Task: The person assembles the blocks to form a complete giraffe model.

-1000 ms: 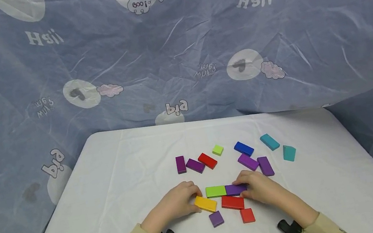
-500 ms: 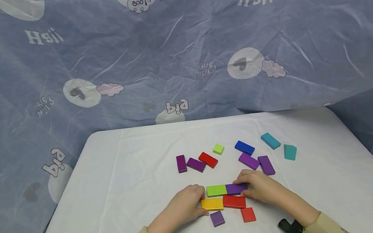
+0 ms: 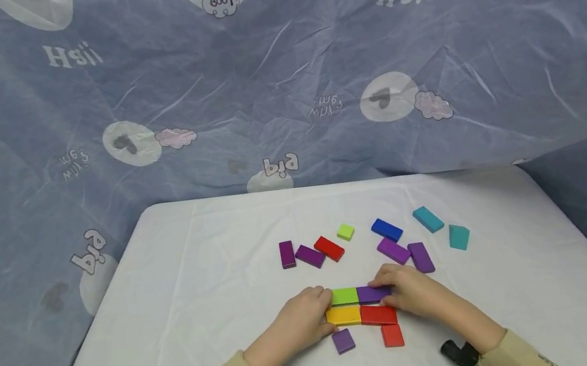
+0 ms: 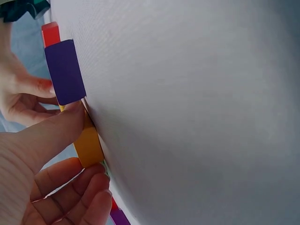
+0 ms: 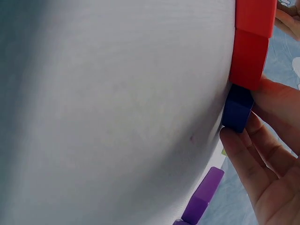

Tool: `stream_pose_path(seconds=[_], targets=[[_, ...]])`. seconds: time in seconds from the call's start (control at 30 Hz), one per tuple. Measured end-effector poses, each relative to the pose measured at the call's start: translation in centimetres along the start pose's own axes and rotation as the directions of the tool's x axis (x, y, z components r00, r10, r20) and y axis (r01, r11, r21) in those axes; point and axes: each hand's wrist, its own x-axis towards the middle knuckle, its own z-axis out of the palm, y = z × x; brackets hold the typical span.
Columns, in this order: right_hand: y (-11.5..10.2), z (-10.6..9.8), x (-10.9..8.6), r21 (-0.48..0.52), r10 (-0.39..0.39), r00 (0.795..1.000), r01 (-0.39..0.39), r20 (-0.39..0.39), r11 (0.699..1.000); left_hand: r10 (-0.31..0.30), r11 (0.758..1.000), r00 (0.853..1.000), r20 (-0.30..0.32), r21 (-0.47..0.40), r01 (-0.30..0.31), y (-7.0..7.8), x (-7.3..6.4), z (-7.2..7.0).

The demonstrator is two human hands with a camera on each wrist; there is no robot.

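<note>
My left hand [image 3: 305,315] pinches the left end of a yellow block [image 3: 343,316], thumb on the near side and fingers on the far side. The yellow block's right end meets a red block [image 3: 378,315]. Behind them, a lime green block [image 3: 345,296] lies end to end with a dark purple block [image 3: 372,294]. My right hand [image 3: 414,288] pinches the purple block's right end; it looks dark blue in the right wrist view. In front, a small purple block [image 3: 344,341] sits near the yellow one and a small red block [image 3: 392,335] touches the red one.
Farther back lie loose blocks: two purple ones at left, a red block [image 3: 329,249], a small lime block [image 3: 345,232], a blue block [image 3: 387,230], two more purple ones, and two teal blocks [image 3: 429,220]. A patterned blue cloth [image 3: 231,78] hangs behind the white table [image 3: 198,275].
My left hand has moved right, turning the yellow block straight and bringing it against the red block, which has shifted slightly right. My right hand has stayed on the purple block.
</note>
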Motion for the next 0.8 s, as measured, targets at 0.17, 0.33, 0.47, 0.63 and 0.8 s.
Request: stream_pose_path(seconds=[0.17,0.33,0.47,0.63,0.8], targets=[[0.0,-0.1,0.0,-0.007,0.002,1.0,-0.002,-0.004,1.0,-0.005,1.0,1.0,-0.005,0.013,0.005,0.2,0.2,0.0],[0.1,-0.1,-0.1,-0.004,0.016,1.0,-0.016,-0.004,1.0,-0.016,0.999,1.0,-0.008,0.029,0.016,0.5,0.4,0.1],[0.2,-0.1,-0.1,-0.002,0.012,1.0,-0.012,-0.003,1.0,-0.028,0.999,0.999,-0.029,0.033,0.029,0.5,0.4,0.0],[0.4,0.0,0.0,-0.012,-0.029,1.0,0.029,-0.011,1.0,-0.025,1.0,0.997,-0.072,-0.001,0.025,0.1,0.6,-0.3],[0.5,0.0,-0.1,-0.006,-0.039,0.999,0.039,-0.007,0.999,0.022,0.996,1.0,-0.01,-0.08,-0.023,-0.5,1.1,-0.3]])
